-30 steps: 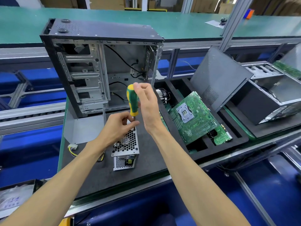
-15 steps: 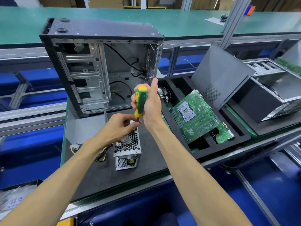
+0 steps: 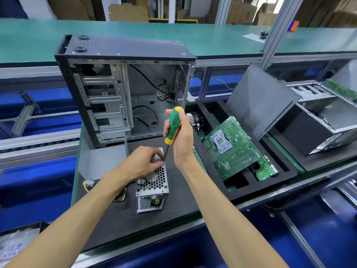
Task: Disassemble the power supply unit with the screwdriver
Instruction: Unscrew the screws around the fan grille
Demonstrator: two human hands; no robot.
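A: Which step is this?

B: Unscrewing the lid, by the look of it. The PSU (image 3: 152, 182) lies on the black mat (image 3: 179, 196) in front of the open case (image 3: 125, 89), fan grille up. The screwdriver (image 3: 172, 126) stands nearly upright over its far right corner, with the tip down at the top edge of the grille.

A: And the hands?

B: The right hand (image 3: 182, 140) is wrapped round the green and yellow handle, fingers curled, thumb up along it. The left hand (image 3: 144, 161) rests on the far end of the PSU, its fingertips pinched together right at the shaft's tip. Whether they hold the tip itself or a loose screw, I cannot tell; the spot is too small.

A: So is the screw out?

B: It can't be seen. I'd guess it is either being steadied in the slot or being lifted away.

A: What does the next move need?

B: The tip kept seated square in the screw head, with downward pressure while the right hand turns. The left hand should go on bracing the box so it doesn't slide on the mat. Any freed screw wants putting aside, clear of the board (image 3: 233, 146) in the foam tray (image 3: 270, 175) on the right.
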